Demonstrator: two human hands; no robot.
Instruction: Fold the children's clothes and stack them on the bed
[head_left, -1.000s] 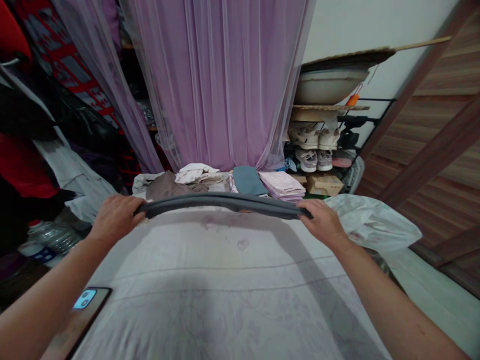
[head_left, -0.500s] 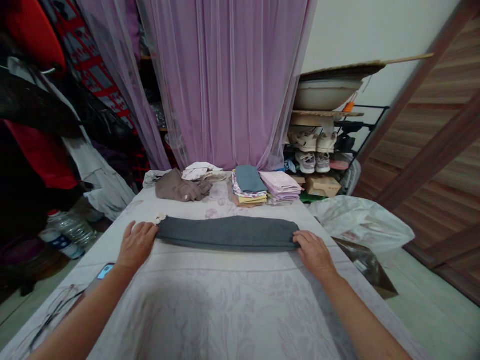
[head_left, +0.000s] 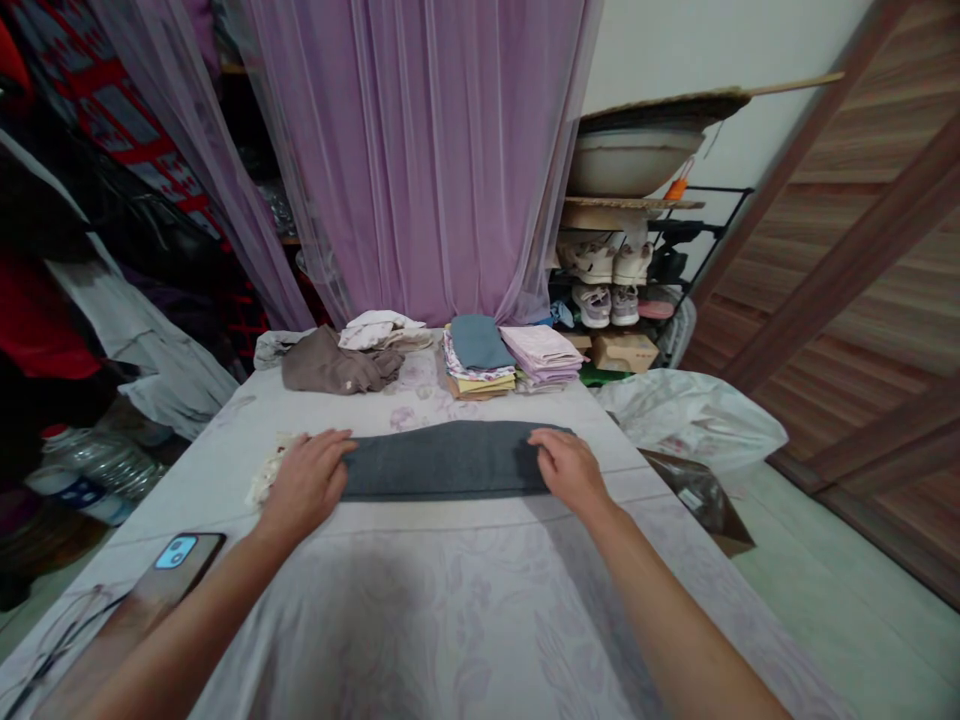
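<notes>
Pale lilac floral bedsheet (head_left: 450, 640) carries a folded dark grey fabric strip (head_left: 442, 462), pressed at its 2 ends by the left hand (head_left: 306, 487) and right hand (head_left: 570, 472), fingers flat and open, not gripping. Smoothing seems the step in hand; lifting would call for pinched fingers. Beyond the strip sits a pile of folded patterned clothes (head_left: 478, 375).

A dark gray cloth (head_left: 442, 462) lay folded into a long, narrow band, flat and crosswise on the pale floral bed (head_left: 450, 600). Its fabric looked soft and smooth, its far edge gently bowed. The left grip (head_left: 307, 487) pressed open-fingered on one end, the right grip (head_left: 570, 470) on the other.
</notes>
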